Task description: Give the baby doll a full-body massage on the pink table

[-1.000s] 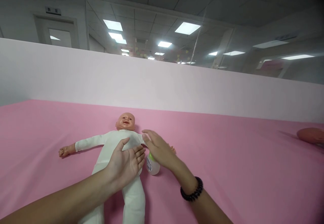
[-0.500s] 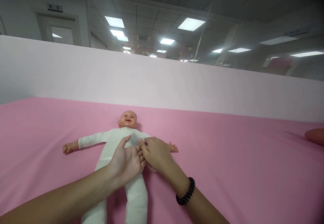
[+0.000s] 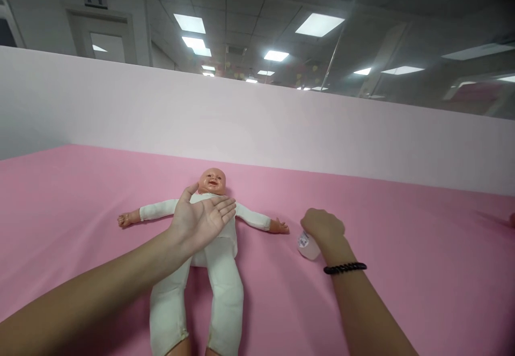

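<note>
A baby doll (image 3: 225, 286) with a white cloth body lies face up, arms spread wide. Over its chest is my left hand (image 3: 201, 220), palm up with the fingers stretched out and nothing on it that I can see. My right hand (image 3: 325, 227) is off to the right, past the doll's hand, with its fingers wrapped round a small clear bottle (image 3: 309, 247). The bottle's rounded end and a printed label show below the fist; its other end is hidden in the hand.
A pink sheet (image 3: 402, 270) covers the surface under the doll. Behind it runs a low white wall (image 3: 257, 125) with a glass pane (image 3: 281, 34) above. At the far right edge a reddish-brown object (image 3: 512, 219) is partly cut off.
My right hand has moved right, away from my left hand, carrying the bottle. My left hand has straightened its fingers and shifted up over the doll's chest. The view has shifted slightly.
</note>
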The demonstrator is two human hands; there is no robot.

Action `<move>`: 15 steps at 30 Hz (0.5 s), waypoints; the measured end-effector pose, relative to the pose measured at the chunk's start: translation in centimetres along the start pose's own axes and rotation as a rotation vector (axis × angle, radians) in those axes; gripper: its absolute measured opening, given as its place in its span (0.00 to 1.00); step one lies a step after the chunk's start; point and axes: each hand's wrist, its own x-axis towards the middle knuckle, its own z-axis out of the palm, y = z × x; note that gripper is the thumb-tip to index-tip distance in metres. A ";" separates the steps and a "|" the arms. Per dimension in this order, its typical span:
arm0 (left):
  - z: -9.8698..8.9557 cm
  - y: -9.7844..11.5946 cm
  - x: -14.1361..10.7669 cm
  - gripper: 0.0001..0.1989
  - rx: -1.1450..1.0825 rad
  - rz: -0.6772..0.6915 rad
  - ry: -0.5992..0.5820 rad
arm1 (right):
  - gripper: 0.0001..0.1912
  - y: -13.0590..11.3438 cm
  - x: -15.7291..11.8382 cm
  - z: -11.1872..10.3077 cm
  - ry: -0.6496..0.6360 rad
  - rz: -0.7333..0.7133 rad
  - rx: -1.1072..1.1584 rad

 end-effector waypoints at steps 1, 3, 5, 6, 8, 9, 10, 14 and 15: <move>-0.1 0.1 0.0 0.52 0.007 0.007 -0.003 | 0.11 0.5 0.3 -0.1 -0.024 0.049 -0.020; -0.1 0.2 0.1 0.51 -0.007 0.004 0.006 | 0.14 0.8 0.3 -0.1 -0.077 0.107 -0.059; 0.0 0.2 0.2 0.51 -0.046 -0.007 0.038 | 0.16 0.3 -0.3 -0.1 -0.083 0.066 -0.074; 0.1 0.1 0.2 0.51 -0.073 -0.015 0.057 | 0.16 -0.2 -0.7 -0.2 -0.075 0.034 -0.077; 0.4 0.1 0.1 0.51 -0.130 -0.032 0.094 | 0.16 -1.1 -1.3 -0.2 -0.050 -0.032 -0.078; 0.5 0.1 0.0 0.51 -0.156 -0.041 0.100 | 0.15 -1.5 -1.6 -0.2 -0.041 -0.047 -0.077; 0.5 0.1 -0.1 0.51 -0.181 -0.051 0.099 | 0.14 -1.8 -1.8 -0.2 -0.031 -0.051 -0.074; 0.8 0.3 -0.4 0.48 -0.259 -0.062 0.106 | 0.14 -1.7 -1.6 0.1 0.013 0.017 -0.065; 0.8 0.3 -0.4 0.47 -0.271 -0.060 0.118 | 0.15 -1.5 -1.3 0.3 0.026 0.035 -0.066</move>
